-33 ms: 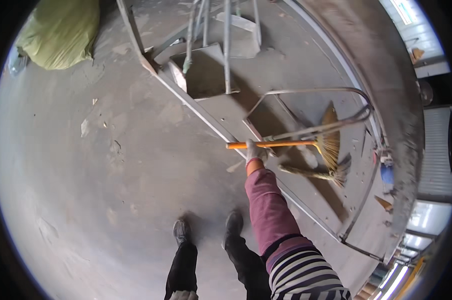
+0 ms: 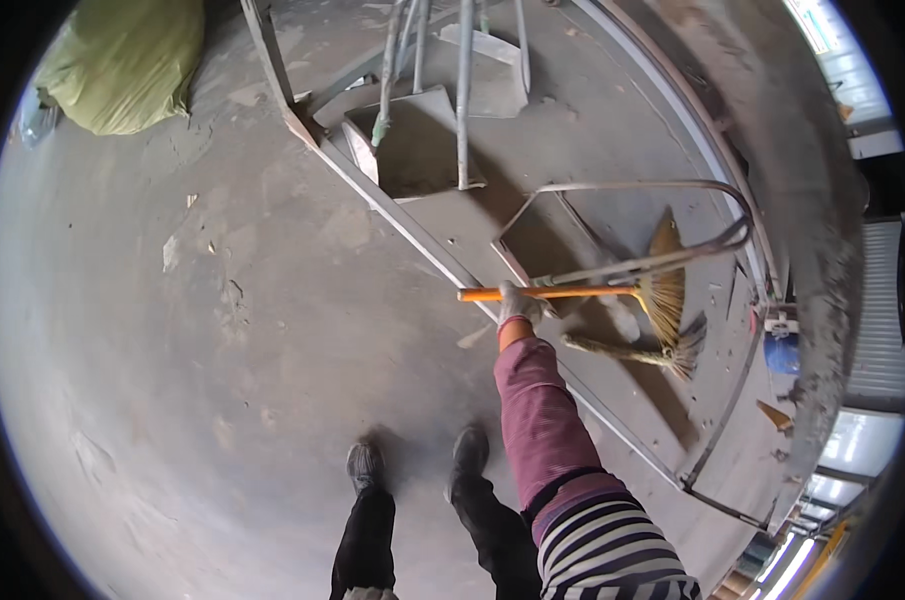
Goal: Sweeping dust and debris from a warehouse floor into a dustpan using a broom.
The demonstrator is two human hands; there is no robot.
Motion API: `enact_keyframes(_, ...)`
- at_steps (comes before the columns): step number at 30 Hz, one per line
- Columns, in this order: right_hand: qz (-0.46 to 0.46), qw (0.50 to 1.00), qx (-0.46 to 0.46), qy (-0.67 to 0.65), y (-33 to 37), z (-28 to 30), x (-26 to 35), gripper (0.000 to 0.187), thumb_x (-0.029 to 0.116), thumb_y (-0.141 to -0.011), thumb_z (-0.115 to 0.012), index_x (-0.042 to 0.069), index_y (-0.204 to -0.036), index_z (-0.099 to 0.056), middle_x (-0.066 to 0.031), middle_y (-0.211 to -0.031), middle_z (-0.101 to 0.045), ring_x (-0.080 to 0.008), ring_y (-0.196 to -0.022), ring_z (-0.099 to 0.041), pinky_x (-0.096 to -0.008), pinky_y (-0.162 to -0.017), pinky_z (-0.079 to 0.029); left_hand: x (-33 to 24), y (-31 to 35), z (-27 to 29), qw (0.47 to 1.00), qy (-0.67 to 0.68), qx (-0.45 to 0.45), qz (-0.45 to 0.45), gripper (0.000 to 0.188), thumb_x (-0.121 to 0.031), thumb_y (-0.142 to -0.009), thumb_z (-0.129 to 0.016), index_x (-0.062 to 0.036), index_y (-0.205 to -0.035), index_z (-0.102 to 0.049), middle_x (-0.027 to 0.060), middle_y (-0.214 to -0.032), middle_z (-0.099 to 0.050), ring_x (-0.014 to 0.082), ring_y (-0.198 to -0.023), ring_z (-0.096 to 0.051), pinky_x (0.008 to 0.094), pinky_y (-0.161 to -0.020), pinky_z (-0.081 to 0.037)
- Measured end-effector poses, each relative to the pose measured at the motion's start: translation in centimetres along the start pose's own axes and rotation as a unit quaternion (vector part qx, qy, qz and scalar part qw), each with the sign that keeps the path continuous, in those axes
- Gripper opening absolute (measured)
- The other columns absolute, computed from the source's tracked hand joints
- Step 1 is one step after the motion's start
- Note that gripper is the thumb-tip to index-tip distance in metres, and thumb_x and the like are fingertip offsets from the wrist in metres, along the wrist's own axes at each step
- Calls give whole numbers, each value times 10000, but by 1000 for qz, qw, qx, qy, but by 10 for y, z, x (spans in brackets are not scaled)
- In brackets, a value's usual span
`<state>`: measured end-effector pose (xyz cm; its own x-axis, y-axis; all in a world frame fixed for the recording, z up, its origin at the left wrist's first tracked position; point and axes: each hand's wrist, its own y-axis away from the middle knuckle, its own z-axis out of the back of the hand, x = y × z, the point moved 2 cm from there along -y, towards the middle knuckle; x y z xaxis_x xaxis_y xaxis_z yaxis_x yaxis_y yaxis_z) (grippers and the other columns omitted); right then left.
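Observation:
My right hand (image 2: 520,302), in a pale work glove, is closed around the orange handle of a broom (image 2: 582,291). The broom lies crosswise over a low metal rail, its straw bristles fanned out to the right. Just below it, a short worn hand brush (image 2: 622,350) with frayed bristles rests on the floor. Beyond my hand, a bent tube handle (image 2: 632,186) loops above the broom and partly crosses it. My left hand is out of the picture.
A metal rail (image 2: 412,232) runs diagonally across the floor. Behind it stand metal dustpans (image 2: 412,140) with long upright handles. A large yellow-green sack (image 2: 127,70) sits at the far left. On the right is a rough raised ledge (image 2: 817,250), with a blue object (image 2: 780,352) beside it.
The whole view has shifted slightly, so the broom and rail sit a little further right. My right hand keeps the same hold on the broom handle.

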<state>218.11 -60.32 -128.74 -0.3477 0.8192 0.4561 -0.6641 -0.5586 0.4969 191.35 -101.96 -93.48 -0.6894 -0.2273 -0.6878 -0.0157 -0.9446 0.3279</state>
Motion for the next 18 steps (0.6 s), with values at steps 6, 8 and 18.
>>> enact_keyframes(6, -117, 957, 15, -266, -44, 17, -42, 570, 289, -741, -620, 35, -1228, -468, -121, -948, -638, -268, -812, -646, -375, -764, -532, -17, -21, -23, 998, -2, -30, -46, 320, -106, -754, -645, 0, -1053, -610, 172, -916, -624, 365, -853, -598, 461, -779, -502)
enact_keyframes(8, -149, 955, 23, -254, -68, 98, -116, 446, 206, -758, -595, 79, -1159, -448, -84, -838, -575, -232, -692, -587, -360, -611, -493, -27, -25, -22, 999, 7, 40, -14, 340, -125, -753, -659, -6, -1065, -595, 175, -914, -613, 369, -843, -580, 469, -776, -490)
enact_keyframes(18, -95, 922, 154, 343, 167, 525, -109, 700, 187, -835, -522, 175, -1457, -202, -158, -756, -641, -269, -577, -637, -400, -493, -527, -33, -12, -43, 985, -45, 157, -49, 147, -166, -709, -651, -55, -747, -562, 117, -720, -556, 323, -736, -566, 442, -688, -464)
